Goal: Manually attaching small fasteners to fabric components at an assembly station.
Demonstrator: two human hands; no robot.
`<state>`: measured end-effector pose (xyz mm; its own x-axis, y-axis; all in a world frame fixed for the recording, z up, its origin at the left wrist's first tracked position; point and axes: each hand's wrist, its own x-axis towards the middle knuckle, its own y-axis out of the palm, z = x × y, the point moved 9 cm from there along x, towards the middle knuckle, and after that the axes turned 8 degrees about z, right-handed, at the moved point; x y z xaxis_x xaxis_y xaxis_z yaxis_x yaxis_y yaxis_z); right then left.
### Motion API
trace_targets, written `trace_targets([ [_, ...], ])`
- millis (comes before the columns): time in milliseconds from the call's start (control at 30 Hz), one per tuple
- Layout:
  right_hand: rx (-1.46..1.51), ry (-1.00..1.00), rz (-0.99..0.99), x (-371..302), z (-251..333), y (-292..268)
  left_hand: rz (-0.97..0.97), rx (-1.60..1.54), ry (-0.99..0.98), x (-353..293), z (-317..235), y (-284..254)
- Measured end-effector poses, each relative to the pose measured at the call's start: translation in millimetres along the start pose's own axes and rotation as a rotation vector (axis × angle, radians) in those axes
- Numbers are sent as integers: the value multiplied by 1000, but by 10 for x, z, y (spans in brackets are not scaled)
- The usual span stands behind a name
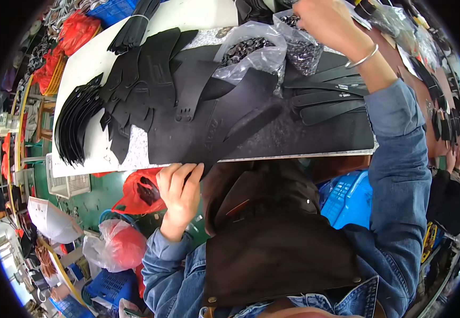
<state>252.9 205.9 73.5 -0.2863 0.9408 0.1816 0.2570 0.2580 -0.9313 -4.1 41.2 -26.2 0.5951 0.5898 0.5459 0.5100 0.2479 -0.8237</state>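
My left hand (179,191) is at the table's near edge, fingers curled onto the end of a long black leather-like piece (248,131) that lies slantwise over the black work mat (336,139). At the far side, my right hand (330,22) is over a clear plastic bag (305,57) of small dark shiny parts. Its fingers are bent together at the bag's mouth, and whatever they pinch is hidden. Beside it stands another open clear bag (251,50) of similar parts. Flat black cut pieces (153,63) overlap left of the bags.
A fanned stack of black strips (79,124) lies on the white tabletop (65,165) at left. More black straps (331,98) lie at right. Below the table are a red plastic bag (140,192) and a blue basket (349,199). Another person's hand (455,158) shows far right.
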Motion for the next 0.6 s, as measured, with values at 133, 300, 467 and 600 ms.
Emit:
trace_targets([
  [133,201,-125,52,34,-239,450,41,10,-37,57,-10,-13],
  [300,310,-27,-22,53,-425,448,86,19,-55,100,-16,-66],
  [467,796,-4,-31,13,-323,189,62,-369,-379,173,179,-301],
  [600,1096,-273,-80,-452,701,-360,133,-739,-687,238,352,-265],
])
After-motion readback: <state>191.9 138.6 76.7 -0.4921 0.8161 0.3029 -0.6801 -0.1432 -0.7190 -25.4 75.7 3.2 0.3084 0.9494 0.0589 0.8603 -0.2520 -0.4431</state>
